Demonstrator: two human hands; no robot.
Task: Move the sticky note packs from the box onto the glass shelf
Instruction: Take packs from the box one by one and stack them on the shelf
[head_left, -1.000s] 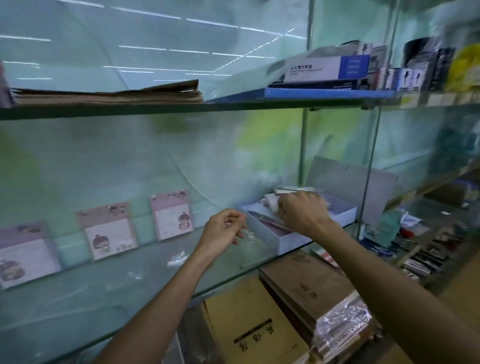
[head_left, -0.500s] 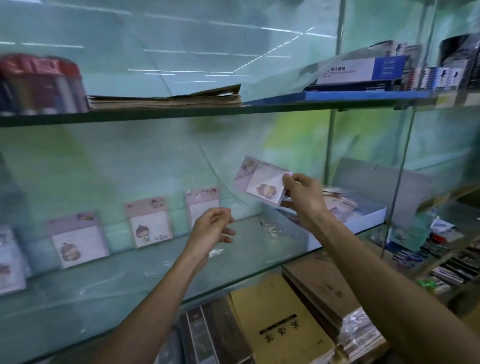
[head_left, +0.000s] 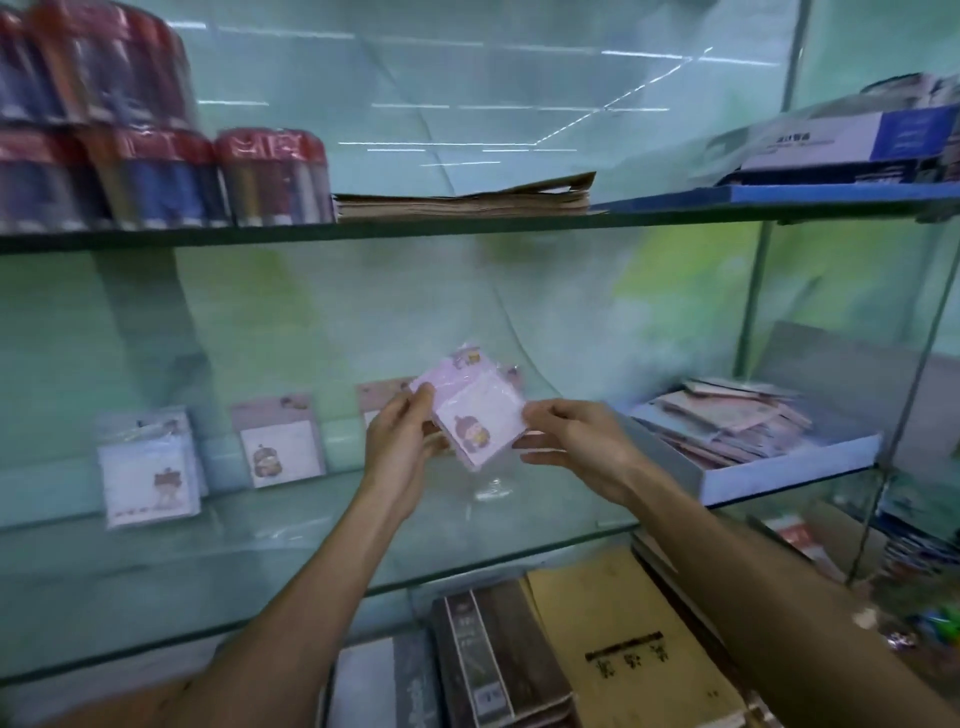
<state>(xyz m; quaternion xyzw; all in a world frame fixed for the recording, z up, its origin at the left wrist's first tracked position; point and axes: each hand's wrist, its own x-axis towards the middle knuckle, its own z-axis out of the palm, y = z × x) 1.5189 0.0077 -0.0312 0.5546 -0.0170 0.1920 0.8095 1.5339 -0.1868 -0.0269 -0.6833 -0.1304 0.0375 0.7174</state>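
Observation:
A pink sticky note pack (head_left: 480, 415) with a cartoon figure hangs tilted above the glass shelf (head_left: 260, 561). My left hand (head_left: 400, 441) grips its left edge and my right hand (head_left: 576, 441) grips its right edge. Three packs lean upright against the back wall: one at the left (head_left: 148, 467), one in the middle (head_left: 280, 441), and one (head_left: 382, 395) partly hidden behind my left hand. At the shelf's right end sits the open white box (head_left: 789, 462), with several more packs (head_left: 727, 415) piled inside.
The shelf above carries red-capped cylinders (head_left: 156, 171), a stack of brown paper (head_left: 462, 200) and blue-white boxes (head_left: 841, 145). Below the glass shelf lie brown and yellow notebooks (head_left: 613, 654). A glass upright (head_left: 748, 312) stands at the right, with more stationery beyond it.
My right hand lifted a pack out of the box and carried it left. My left hand rose to meet it, and both now hold the pack. The camera view shifted left.

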